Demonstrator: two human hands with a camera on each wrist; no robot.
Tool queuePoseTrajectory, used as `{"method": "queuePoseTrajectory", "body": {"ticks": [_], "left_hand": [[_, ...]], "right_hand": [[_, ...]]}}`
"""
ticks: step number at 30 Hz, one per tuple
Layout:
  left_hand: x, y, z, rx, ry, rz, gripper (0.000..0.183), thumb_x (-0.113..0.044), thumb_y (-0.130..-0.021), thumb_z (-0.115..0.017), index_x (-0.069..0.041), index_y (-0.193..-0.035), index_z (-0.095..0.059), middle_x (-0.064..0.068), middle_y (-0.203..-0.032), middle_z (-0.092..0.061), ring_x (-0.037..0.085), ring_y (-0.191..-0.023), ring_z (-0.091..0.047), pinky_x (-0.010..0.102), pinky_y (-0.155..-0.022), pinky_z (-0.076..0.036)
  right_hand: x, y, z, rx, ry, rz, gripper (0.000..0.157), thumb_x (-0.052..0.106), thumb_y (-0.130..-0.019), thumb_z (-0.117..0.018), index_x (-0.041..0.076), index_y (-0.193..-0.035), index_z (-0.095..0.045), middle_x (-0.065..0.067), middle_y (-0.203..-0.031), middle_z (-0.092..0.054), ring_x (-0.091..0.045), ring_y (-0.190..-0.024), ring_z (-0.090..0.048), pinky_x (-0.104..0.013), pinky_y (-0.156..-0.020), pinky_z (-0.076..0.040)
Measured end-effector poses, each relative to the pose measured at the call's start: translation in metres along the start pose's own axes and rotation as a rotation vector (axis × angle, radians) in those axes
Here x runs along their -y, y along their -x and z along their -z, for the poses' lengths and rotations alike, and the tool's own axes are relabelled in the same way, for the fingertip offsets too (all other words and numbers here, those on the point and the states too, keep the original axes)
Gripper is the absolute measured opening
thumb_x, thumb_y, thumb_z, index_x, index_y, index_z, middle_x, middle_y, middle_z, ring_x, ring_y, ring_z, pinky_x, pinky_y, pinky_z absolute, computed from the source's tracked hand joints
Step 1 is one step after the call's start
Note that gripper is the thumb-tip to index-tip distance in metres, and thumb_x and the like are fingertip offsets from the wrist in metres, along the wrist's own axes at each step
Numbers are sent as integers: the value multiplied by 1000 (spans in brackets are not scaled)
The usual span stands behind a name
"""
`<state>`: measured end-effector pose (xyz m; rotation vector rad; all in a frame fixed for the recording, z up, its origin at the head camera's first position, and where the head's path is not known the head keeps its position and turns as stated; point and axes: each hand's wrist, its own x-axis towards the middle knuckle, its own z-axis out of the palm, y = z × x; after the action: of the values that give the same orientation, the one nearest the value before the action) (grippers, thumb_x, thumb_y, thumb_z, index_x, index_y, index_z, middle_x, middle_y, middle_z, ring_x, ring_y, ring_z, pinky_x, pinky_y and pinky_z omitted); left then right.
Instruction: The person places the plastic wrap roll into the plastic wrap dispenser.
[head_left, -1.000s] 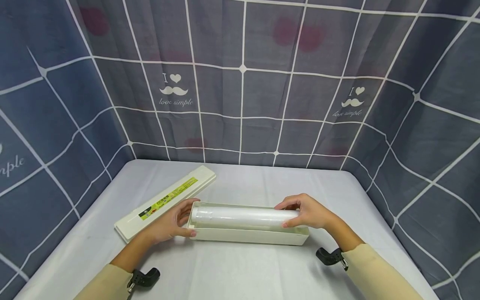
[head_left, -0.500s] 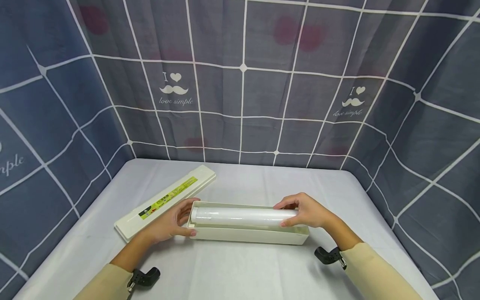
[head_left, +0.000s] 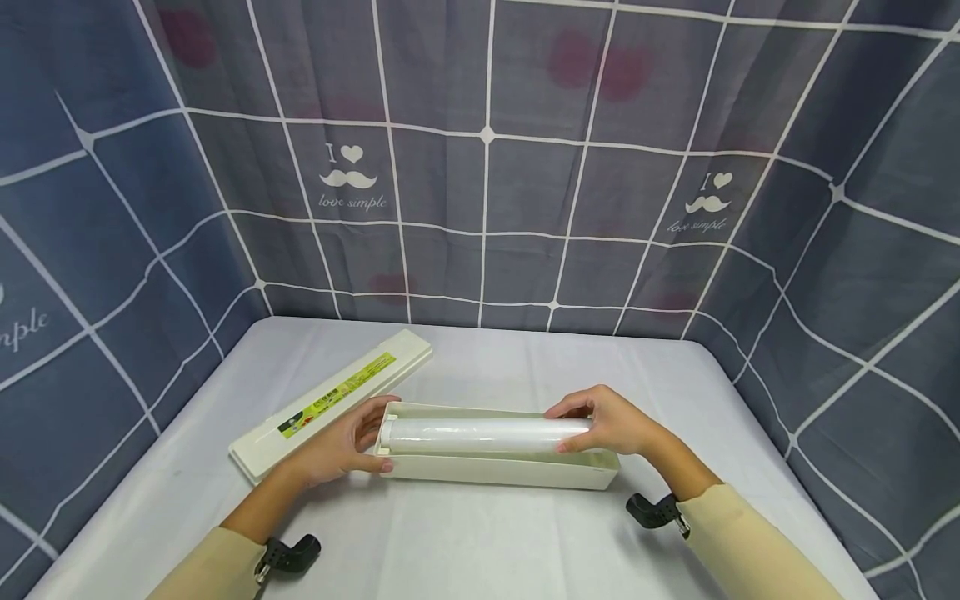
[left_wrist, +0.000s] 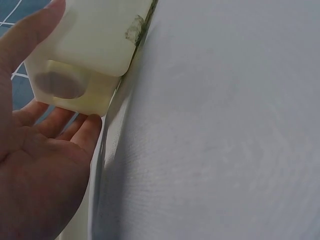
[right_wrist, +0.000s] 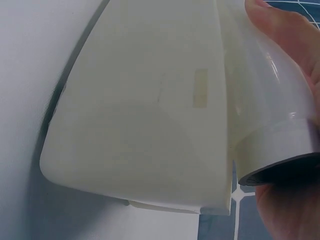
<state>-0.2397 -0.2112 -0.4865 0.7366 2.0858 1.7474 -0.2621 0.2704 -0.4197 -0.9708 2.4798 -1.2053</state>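
A pale cream long box point(head_left: 498, 471) sits on the table without its lid, and a roll of clear plastic wrap point(head_left: 480, 434) lies lengthwise along it. My left hand point(head_left: 341, 446) grips the box's left end, thumb on the front corner and fingers behind; the left wrist view shows those fingers against the end wall point(left_wrist: 75, 87). Near the roll's right end, my right hand point(head_left: 618, 423) holds it between thumb and fingers. In the right wrist view the roll's end point(right_wrist: 280, 150) sticks up past the box wall point(right_wrist: 145, 115), its dark core opening showing.
A cream lid point(head_left: 330, 404) with a green label lies slantwise behind my left hand. White cloth covers the table point(head_left: 480, 542). Blue-grey checked curtains point(head_left: 480, 192) stand around the back and sides.
My right hand has shifted slightly left, and the roll with it. The roll's left end sits a little lower in the box. My left hand and the lid have stayed in place.
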Motion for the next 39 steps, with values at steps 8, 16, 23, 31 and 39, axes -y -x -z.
{"method": "queuePoseTrajectory", "body": {"ticks": [8,16,23,31,39], "left_hand": [[-1,0,-1,-8,-23,13,105,2,-90,-96,15,-172,-32,43,-174,-41,-15,-145,-52,4,-120,-44],[0,1,-1,6,-12,-12,104,4,-91,-95,18,-171,-30,47,-173,-38,-15,-144,-54,4,-120,-44],[1,0,-1,7,-13,-25,102,4,-91,-95,18,-170,-31,48,-171,-39,-15,-143,-55,4,-120,-45],[2,0,0,16,-3,-5,106,5,-91,-94,18,-172,-27,49,-173,-35,-16,-142,-55,4,-119,-46],[3,-1,0,16,-5,1,106,5,-91,-93,17,-172,-26,48,-174,-35,-17,-142,-55,4,-119,-45]], "right_hand": [[0,1,-1,-8,18,-3,41,9,-89,-101,-2,-125,-87,-20,-120,-88,-3,-95,-75,-22,-85,-64],[-2,2,-2,-34,74,68,38,10,-88,-102,3,-123,-89,-15,-113,-88,1,-89,-66,-22,-78,-56],[-1,4,-4,-29,80,32,39,12,-89,-101,0,-125,-89,-16,-118,-90,3,-95,-73,-23,-86,-64],[-4,5,-6,-31,120,45,38,13,-90,-102,2,-124,-90,-14,-117,-90,1,-99,-76,-26,-88,-67],[-4,7,-8,-59,170,52,37,15,-88,-103,2,-121,-91,-12,-115,-91,2,-98,-76,-25,-87,-67]]}}
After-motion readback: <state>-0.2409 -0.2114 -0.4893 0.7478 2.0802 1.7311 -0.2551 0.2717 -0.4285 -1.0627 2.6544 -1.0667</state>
